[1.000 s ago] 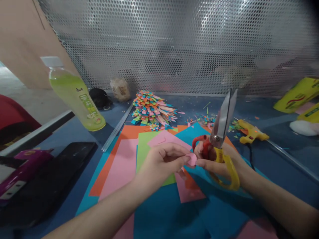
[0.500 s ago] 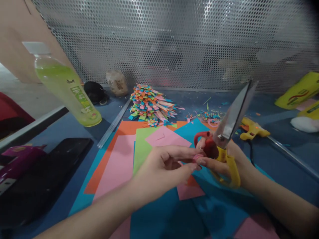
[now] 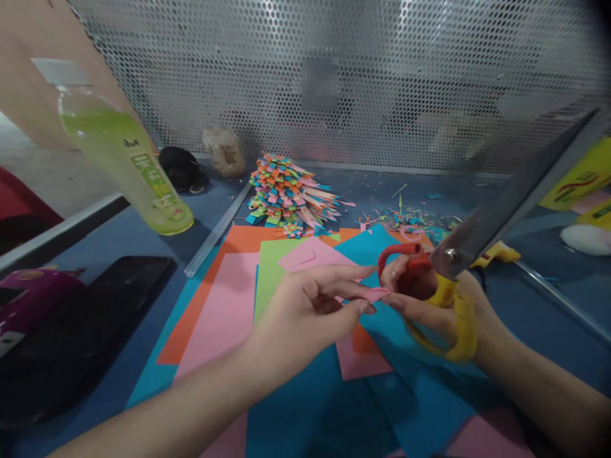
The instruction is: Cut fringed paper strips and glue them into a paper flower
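Observation:
Between the fingertips of both hands is a small pink paper strip point(image 3: 376, 294), looking folded or curled. My left hand point(image 3: 315, 305) pinches its left end with thumb and fingers. My right hand point(image 3: 458, 318) grips the scissors point(image 3: 449, 254) by their red and yellow handles, the blades pointing up and right. Its thumb and a finger also press on the strip's right end. Beneath the hands lie sheets of coloured paper point(image 3: 219, 299) in pink, orange, green and blue. A smaller pink square point(image 3: 315, 254) rests on top, just beyond my left hand.
Behind the papers stands a cone of many small coloured paper strips point(image 3: 291, 191), with paper scraps point(image 3: 420, 222) beside it. A drink bottle point(image 3: 128, 165), a clear stick point(image 3: 217, 232) and a black phone point(image 3: 90, 331) are left. A yellow glue gun point(image 3: 496, 253) lies right, before a perforated metal panel point(image 3: 238, 76).
The scissors have tilted further right and nearer the camera. My fingertips have drawn slightly apart, so more of the pink strip shows between them.

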Motion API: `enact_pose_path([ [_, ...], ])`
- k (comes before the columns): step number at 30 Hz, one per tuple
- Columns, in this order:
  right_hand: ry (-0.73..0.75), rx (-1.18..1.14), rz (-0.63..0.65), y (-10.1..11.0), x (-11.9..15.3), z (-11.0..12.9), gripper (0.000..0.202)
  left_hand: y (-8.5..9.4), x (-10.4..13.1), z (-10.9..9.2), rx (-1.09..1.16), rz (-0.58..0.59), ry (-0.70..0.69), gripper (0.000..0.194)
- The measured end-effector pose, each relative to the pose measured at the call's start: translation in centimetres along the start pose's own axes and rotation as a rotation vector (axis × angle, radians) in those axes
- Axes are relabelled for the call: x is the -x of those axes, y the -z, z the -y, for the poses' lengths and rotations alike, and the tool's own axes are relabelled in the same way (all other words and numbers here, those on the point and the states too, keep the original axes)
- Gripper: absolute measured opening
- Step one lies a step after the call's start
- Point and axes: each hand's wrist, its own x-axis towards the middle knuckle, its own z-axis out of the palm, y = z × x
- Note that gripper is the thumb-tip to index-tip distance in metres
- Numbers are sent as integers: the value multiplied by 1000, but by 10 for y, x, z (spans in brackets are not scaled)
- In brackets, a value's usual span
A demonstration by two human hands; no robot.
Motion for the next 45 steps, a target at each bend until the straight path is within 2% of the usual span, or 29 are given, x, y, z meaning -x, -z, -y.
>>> enact_pose_path([
  [4,28,1,-49,0,-1,-3,25,-1,-1,-2,-25,11,9,24],
  [12,47,21,-10,-1,-1,3,16,-2,2,-3,-28,56,48,32],
  [18,27,-26,-9,-6,-1,6,17,-3,2,1,-120,64,-30,30],
  [22,37,-59,-26,-7,-2,5,19,-3,1,2,-122,68,-50,36],
  [31,18,-129,-35,-8,-1,3,21,-5,-2,4,-104,-4,-30,31],
  [38,37,-78,-36,-8,-2,6,22,-3,-2,4,-178,-24,-1,32],
  [42,-42,-77,5,-6,0,4,24,-3,-1,4,-157,-15,20,33],
  [45,-70,-75,-22,-4,0,1,26,-4,0,5,-149,-36,21,33],
])
